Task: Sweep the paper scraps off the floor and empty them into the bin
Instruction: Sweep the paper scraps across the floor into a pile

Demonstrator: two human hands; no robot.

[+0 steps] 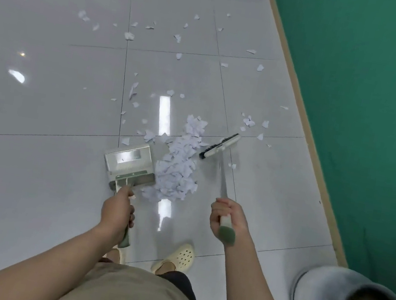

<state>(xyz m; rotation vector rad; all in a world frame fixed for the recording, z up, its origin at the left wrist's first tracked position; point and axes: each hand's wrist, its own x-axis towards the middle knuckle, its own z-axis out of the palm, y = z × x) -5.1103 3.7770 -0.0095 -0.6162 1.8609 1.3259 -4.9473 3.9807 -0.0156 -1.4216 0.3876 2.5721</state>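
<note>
Glossy tiles [41, 110]: left hand [117, 208] grips dustpan [130, 163], right hand [229, 216] grips broom [221, 145]; short strokes should push the pile [179, 170] in.

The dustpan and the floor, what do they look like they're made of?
The dustpan looks like shiny metal, perhaps stainless steel: its pan mirrors the ceiling light. Its handle grip, held by the left hand, looks like green plastic. The floor looks like glossy glazed tile: large grey-white squares with thin dark joints and sharp light reflections.
</note>
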